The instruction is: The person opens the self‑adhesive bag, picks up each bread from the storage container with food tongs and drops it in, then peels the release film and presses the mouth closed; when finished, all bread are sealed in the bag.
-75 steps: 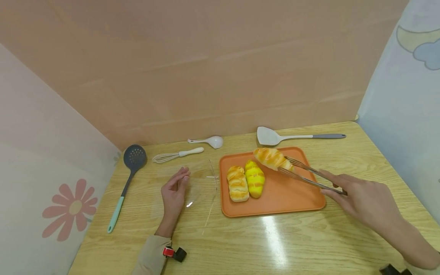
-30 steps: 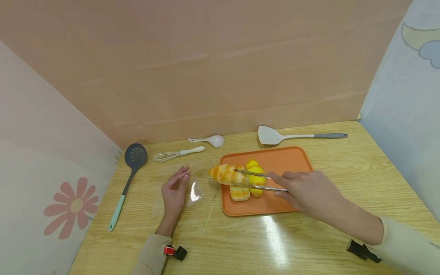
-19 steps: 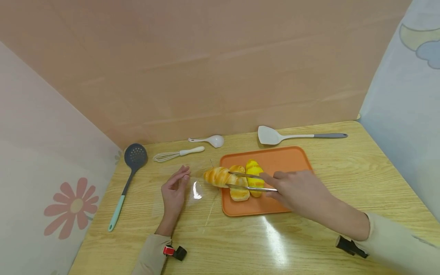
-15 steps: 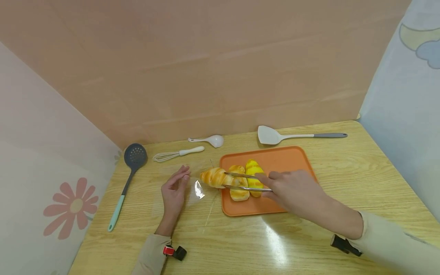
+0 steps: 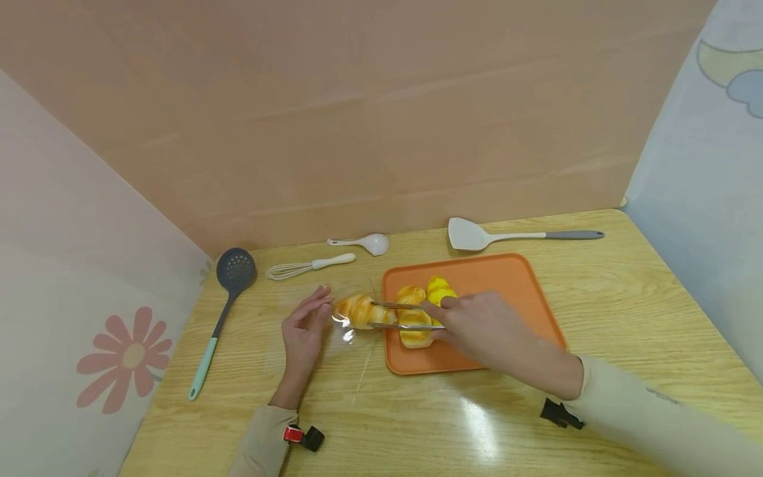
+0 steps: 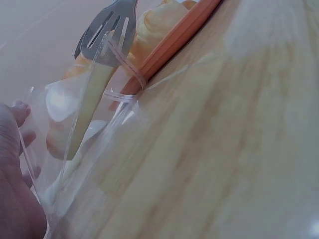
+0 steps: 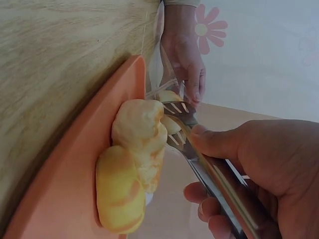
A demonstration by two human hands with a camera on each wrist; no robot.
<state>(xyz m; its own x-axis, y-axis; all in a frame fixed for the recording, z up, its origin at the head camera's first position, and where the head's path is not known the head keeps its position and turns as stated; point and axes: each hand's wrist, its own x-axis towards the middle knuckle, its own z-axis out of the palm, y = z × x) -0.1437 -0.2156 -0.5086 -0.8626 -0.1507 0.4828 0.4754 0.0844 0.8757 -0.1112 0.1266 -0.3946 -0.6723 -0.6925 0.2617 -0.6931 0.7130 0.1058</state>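
Left hand (image 5: 304,338) pinches a clear plastic bag (image 5: 348,336); just right of its fingertips, a golden-brown ridged bread roll (image 5: 359,310) sits partly inside, clamped by silver metal tongs (image 5: 411,327) that the right hand (image 5: 485,328) grips above an orange rectangular tray (image 5: 527,298).

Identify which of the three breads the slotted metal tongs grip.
The golden-brown, ridged, tapered bread, pinched in the tongs; the bright yellow oval bread and the pale, golden-topped oblong loaf lie on the orange rectangular tray.
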